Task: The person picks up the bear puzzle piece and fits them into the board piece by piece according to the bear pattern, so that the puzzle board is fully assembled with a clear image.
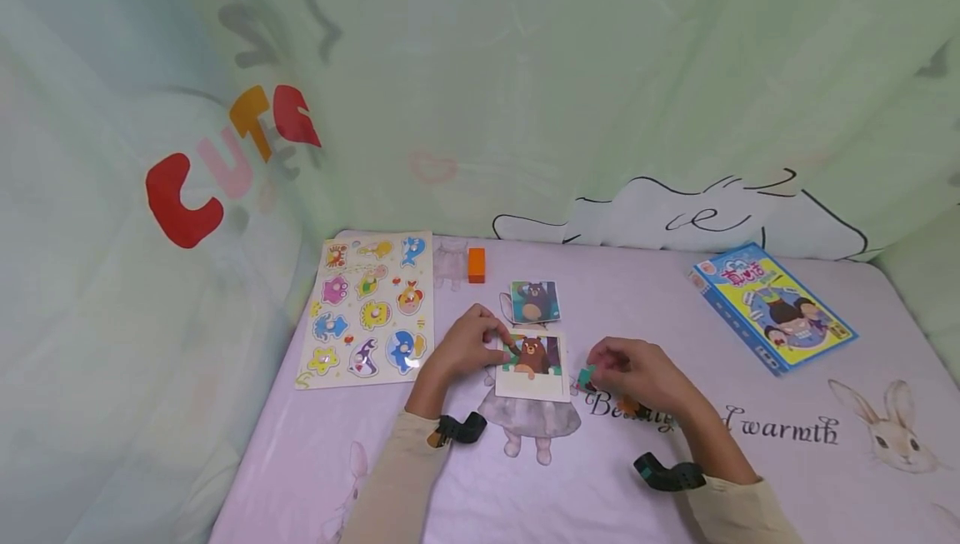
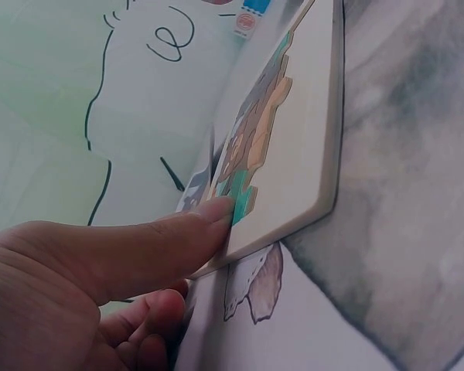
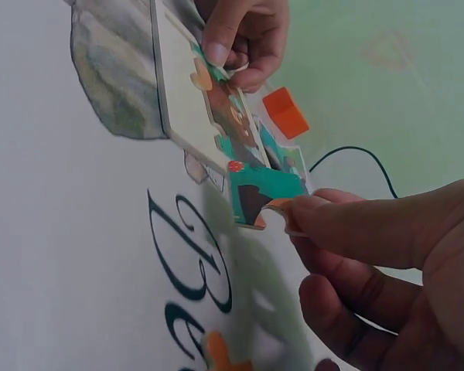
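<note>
A cream puzzle board [image 1: 532, 391] with a brown bear picture partly filled in lies in the middle of the table. My left hand [image 1: 468, 342] holds its left side, the thumb [image 2: 193, 228] on a green part of the picture near the edge. To the right of the board, my right hand [image 1: 637, 373] pinches a green puzzle piece [image 3: 271, 184] with a dark patch and a round notch, held just above the cloth. Below that hand lies a loose orange piece [image 3: 224, 354], partly hidden in the head view. A bear picture card [image 1: 536, 302] lies behind the board.
At the left is a peg puzzle board [image 1: 337, 377] with several sea animals. An orange block [image 1: 476, 266] stands at the back, and a blue and yellow box [image 1: 780, 306] lies at the right. Curtains [image 1: 525, 111] hang behind the printed cloth [image 1: 600, 486].
</note>
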Available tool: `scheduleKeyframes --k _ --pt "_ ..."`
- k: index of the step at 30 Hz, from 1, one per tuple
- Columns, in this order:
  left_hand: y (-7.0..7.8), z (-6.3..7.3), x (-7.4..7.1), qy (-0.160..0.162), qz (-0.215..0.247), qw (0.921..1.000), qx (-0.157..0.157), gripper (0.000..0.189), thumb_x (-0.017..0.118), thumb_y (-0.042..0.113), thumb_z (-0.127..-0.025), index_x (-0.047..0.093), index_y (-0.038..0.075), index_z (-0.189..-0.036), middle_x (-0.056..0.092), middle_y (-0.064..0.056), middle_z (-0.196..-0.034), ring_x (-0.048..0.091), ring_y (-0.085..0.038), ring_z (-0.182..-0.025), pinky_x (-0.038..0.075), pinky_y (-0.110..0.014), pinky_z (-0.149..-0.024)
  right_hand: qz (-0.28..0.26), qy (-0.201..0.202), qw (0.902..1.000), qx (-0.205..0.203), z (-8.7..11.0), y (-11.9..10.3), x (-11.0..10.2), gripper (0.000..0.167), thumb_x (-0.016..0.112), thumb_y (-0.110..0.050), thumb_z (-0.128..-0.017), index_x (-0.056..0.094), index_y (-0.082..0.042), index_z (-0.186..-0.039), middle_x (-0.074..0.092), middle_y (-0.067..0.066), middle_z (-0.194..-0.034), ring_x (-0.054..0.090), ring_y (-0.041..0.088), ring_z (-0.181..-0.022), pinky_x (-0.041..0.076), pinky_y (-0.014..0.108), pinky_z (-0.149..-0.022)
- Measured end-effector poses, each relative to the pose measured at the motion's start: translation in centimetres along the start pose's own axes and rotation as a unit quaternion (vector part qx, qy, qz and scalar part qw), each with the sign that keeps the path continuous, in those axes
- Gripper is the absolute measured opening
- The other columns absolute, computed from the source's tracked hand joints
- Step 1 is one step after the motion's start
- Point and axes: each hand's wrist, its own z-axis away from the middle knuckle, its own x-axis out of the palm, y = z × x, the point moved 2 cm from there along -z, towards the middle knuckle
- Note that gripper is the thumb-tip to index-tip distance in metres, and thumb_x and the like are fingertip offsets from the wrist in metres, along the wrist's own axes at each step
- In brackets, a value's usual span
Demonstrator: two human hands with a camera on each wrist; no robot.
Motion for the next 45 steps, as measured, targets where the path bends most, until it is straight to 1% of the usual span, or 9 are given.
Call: scheduleKeyframes --k 1,4,8,15,21,29,36,42,45 --pt "0.0 0.0 0.0 -0.001 -0.001 1.0000 0.001 0.013 0.084 0.017 -0.084 0.076 0.018 -0.094 0.050 -0.001 -0.107 0.048 -0.015 -0.094 0.042 -0.028 -0.082 -0.003 0.003 1.0000 0.000 -0.1 -0.1 0.1 0.015 0.074 -0.016 -0.093 0.070 -0.016 -0.107 0.066 0.000 -0.092 0.058 0.019 -0.086 0.052 0.028 -0.071" --pt "0.0 0.0 0.0 0.000 -0.002 1.0000 0.005 0.013 0.084 0.017 -0.084 0.077 0.018 -0.095 0.050 -0.001 -0.106 0.048 -0.015 -0.093 0.043 -0.027 -0.082 -0.012 0.009 0.9998 -0.016 -0.4 -0.5 0.4 0.014 0.073 -0.014 -0.093 0.070 -0.015 -0.107 0.066 -0.001 -0.091 0.058 0.019 -0.086 0.052 0.027 -0.072" --pt "0.0 0.0 0.0 0.001 0.003 0.9999 0.010 0.013 0.084 0.017 -0.084 0.077 0.016 -0.095 0.050 -0.001 -0.106 0.048 -0.015 -0.093 0.043 -0.026 -0.082 -0.026 0.014 0.9990 -0.034 -1.0 -1.2 0.8 0.013 0.072 -0.012 -0.094 0.071 -0.013 -0.106 0.066 0.000 -0.089 0.058 0.019 -0.083 0.051 0.025 -0.071" --pt "-0.1 0.1 0.0 0.002 0.011 0.9999 0.008 0.013 0.084 0.016 -0.084 0.078 0.015 -0.095 0.050 -0.002 -0.107 0.048 -0.015 -0.093 0.043 -0.026 -0.081 -0.036 0.018 0.9984 -0.040 -1.9 -2.5 1.7 0.013 0.071 -0.011 -0.094 0.072 -0.011 -0.106 0.066 0.001 -0.088 0.058 0.018 -0.081 0.050 0.025 -0.070" --pt "0.0 0.1 0.0 0.003 0.016 0.9999 0.002 0.012 0.084 0.016 -0.084 0.078 0.015 -0.095 0.050 -0.002 -0.107 0.048 -0.015 -0.094 0.042 -0.027 -0.081 -0.059 0.018 0.9968 -0.051 -2.6 -3.3 2.4 0.012 0.072 -0.012 -0.093 0.073 -0.010 -0.105 0.067 0.002 -0.089 0.059 0.017 -0.082 0.051 0.027 -0.071" --pt "-0.1 -0.1 0.0 0.003 -0.001 1.0000 0.000 0.014 0.082 0.017 -0.086 0.076 0.018 -0.099 0.049 -0.001 -0.106 0.048 -0.016 -0.094 0.042 -0.028 -0.081 -0.072 0.017 0.9962 -0.046 -3.6 -4.2 3.7 0.015 0.074 -0.012 -0.092 0.074 -0.008 -0.107 0.069 0.002 -0.088 0.063 0.016 -0.081 0.053 0.026 -0.072" --pt "-0.3 -0.2 0.1 0.004 -0.001 1.0000 0.001 0.016 0.083 0.017 -0.085 0.075 0.019 -0.099 0.049 -0.001 -0.104 0.049 -0.015 -0.093 0.042 -0.027 -0.081 -0.106 0.002 0.9935 -0.042 -4.3 -4.4 5.0 0.014 0.076 -0.011 -0.090 0.074 -0.007 -0.104 0.071 0.002 -0.086 0.067 0.015 -0.079 0.055 0.025 -0.073" --pt "-0.4 -0.2 0.1 0.004 0.002 1.0000 0.000 0.016 0.083 0.018 -0.085 0.075 0.020 -0.099 0.050 -0.001 -0.105 0.049 -0.015 -0.093 0.042 -0.027 -0.080 -0.121 -0.009 0.9914 -0.048 -4.7 -4.9 5.7 0.013 0.075 -0.012 -0.091 0.074 -0.005 -0.103 0.071 0.005 -0.087 0.065 0.015 -0.080 0.054 0.023 -0.074" --pt "-0.3 -0.2 0.1 0.004 0.005 1.0000 -0.002 0.016 0.083 0.017 -0.085 0.075 0.019 -0.100 0.051 -0.001 -0.106 0.049 -0.016 -0.094 0.042 -0.027 -0.081 -0.126 -0.014 0.9911 -0.040 -4.8 -5.1 5.9 0.012 0.074 -0.012 -0.091 0.073 -0.005 -0.101 0.071 0.005 -0.086 0.064 0.014 -0.080 0.053 0.022 -0.074"
